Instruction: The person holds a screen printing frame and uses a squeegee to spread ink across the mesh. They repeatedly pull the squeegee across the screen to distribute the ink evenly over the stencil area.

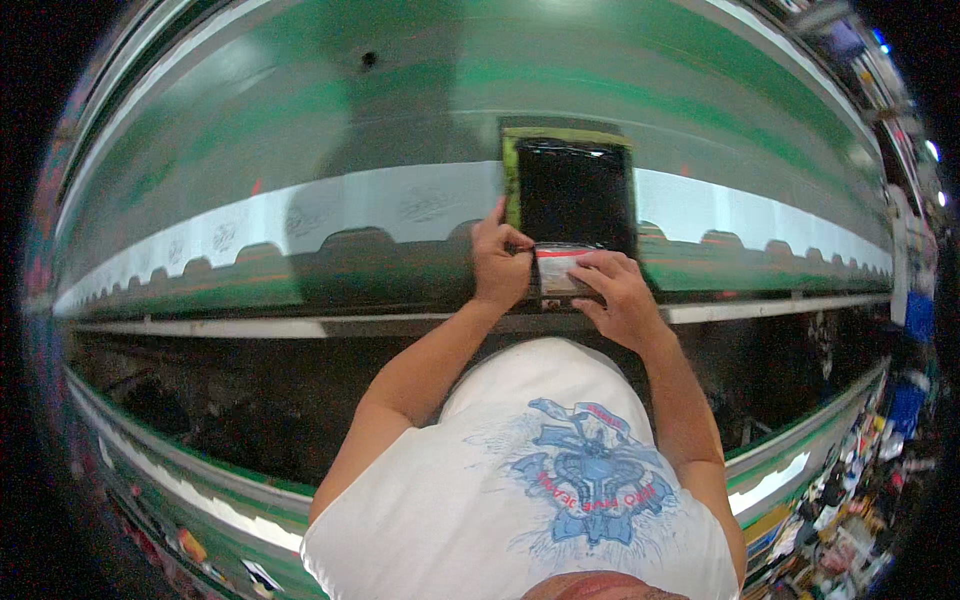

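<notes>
A printing screen (575,190) with a yellow-green frame and a dark middle lies flat on the long green table. It overlaps a pale strip of material (380,200) with a scalloped near edge. Beside the screen's near left corner is my left hand (503,262), its index finger stretched along the frame and its thumb bent in toward it. At the screen's near end sits a small pale panel with a red strip (560,265). Bent fingers of my right hand (615,290) rest on this panel from the right; its thumb points inward. What lies under those fingers is hidden.
The green table (600,70) runs across the whole view and has a pale near edge (240,327). A dark gap (210,410) separates it from another green table (200,475) behind me. Cluttered items (850,520) stand at the right.
</notes>
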The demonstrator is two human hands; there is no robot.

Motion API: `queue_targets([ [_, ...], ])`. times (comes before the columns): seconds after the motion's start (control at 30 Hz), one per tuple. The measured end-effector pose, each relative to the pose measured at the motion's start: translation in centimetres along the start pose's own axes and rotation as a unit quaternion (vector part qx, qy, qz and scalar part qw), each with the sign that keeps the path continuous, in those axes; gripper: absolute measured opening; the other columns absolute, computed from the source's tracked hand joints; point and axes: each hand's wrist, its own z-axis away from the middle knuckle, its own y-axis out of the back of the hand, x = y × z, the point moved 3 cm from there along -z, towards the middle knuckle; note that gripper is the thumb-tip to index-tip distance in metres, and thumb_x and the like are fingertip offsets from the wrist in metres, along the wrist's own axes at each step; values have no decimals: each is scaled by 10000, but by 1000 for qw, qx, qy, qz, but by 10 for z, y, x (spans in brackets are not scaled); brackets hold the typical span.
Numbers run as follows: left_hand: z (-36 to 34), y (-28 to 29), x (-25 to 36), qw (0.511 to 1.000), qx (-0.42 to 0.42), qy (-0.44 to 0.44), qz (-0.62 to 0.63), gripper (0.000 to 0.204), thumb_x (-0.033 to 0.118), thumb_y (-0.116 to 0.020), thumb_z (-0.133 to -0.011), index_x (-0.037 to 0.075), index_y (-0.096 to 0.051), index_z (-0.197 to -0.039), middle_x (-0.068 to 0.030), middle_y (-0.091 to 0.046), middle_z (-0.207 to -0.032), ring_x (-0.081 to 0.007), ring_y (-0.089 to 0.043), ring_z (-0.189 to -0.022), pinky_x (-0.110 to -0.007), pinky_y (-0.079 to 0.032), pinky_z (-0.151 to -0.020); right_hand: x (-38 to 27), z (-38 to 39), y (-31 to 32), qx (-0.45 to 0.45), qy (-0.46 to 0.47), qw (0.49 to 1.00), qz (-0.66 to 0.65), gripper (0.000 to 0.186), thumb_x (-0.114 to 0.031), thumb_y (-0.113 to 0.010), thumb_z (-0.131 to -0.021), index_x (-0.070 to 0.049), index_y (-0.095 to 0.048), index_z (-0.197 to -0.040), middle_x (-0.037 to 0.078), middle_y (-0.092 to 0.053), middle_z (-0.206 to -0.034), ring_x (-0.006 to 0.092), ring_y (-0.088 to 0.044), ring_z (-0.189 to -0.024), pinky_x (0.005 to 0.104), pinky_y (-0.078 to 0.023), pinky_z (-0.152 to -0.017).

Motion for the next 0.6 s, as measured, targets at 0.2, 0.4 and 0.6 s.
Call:
queue_targets([
  [0.2,-4,1,9,1000,-9,-5,-14,135,-37,-761,-728,72,-766,-807,-335,-588,-1611,-446,-580,-1413,-530,-412,-1220,45,44,6,210,-163,961,-72,387,-162,-819,-982,-51,-759,-1348,181,-709,-1429,397,-642,-1358,502,-517,-1156],
  [0.4,2,-18,46,998,1,-66,-24,184,-91,-738,-756,75,-744,-834,-305,-585,-1631,-415,-556,-1494,-502,-397,-1249,85,88,3,208,-203,937,-196,365,-151,-778,-1030,-23,-741,-1370,191,-704,-1443,341,-661,-1360,441,-521,-1155],
  [0.6,14,-112,76,998,11,-58,7,197,-101,-737,-758,87,-745,-817,-299,-593,-1623,-412,-545,-1499,-513,-386,-1257,152,132,50,220,-188,941,-177,378,-147,-796,-998,-37,-744,-1356,192,-715,-1430,387,-656,-1362,474,-492,-1192],
])
